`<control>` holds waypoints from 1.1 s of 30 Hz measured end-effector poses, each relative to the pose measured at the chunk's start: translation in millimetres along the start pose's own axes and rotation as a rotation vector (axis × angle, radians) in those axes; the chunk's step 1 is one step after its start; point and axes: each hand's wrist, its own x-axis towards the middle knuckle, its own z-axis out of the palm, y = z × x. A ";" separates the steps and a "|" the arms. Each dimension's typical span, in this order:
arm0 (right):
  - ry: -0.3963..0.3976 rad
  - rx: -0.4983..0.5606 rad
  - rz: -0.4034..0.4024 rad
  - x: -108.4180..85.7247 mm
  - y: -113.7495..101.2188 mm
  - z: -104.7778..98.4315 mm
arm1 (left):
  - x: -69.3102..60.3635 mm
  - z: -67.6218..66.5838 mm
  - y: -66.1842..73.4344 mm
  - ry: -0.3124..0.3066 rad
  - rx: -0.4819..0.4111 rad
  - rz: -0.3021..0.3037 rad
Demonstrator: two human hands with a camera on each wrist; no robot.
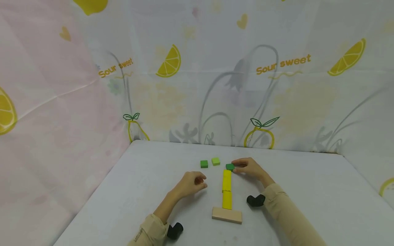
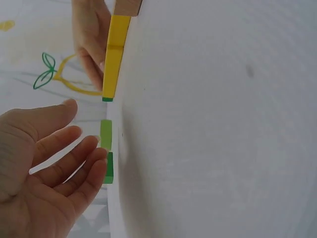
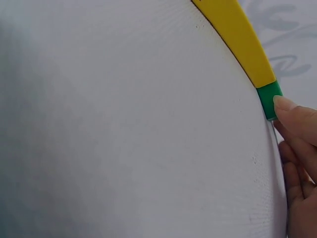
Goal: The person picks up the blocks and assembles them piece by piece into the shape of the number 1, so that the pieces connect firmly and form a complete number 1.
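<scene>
The right hand (image 1: 250, 168) pinches a green block (image 1: 229, 166) at the tips of its thumb (image 3: 299, 120) and fingers (image 1: 241, 161). The block touches the far end of the yellow row (image 1: 226, 181). The left hand (image 1: 188, 184) holds nothing, loosely bent, near a lime block (image 1: 215, 161) and another green one (image 1: 204, 164).

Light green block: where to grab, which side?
Likely best: pinch the light green block by its near and far faces, coming from above; dark green blocks flank it left and right, while nothing stands directly before or behind it.
</scene>
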 end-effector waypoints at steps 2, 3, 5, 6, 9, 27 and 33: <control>0.001 0.001 -0.003 -0.1 0.2 0.2 | 1.5 -0.4 -1.4 0.017 -0.009 0.008; -0.001 0.003 -0.006 -0.1 0.2 0.2 | 2.3 -0.6 -2.0 0.027 -0.014 0.014; -0.006 0.010 -0.010 -0.2 0.5 0.4 | 3.9 -0.9 -2.9 0.049 -0.026 0.023; -0.009 0.014 -0.012 -0.2 0.6 0.5 | 4.9 -1.0 -3.4 0.058 -0.032 0.028; -0.011 0.027 -0.015 -0.3 1.0 0.8 | 8.4 -1.0 -4.6 0.074 -0.049 0.027; 0.006 -0.005 0.001 -2.6 -1.4 0.7 | 25.6 0.3 -9.6 0.162 -0.060 -0.007; 0.009 -0.010 0.003 -1.6 -1.6 1.1 | 30.5 1.4 -13.1 0.204 -0.062 -0.012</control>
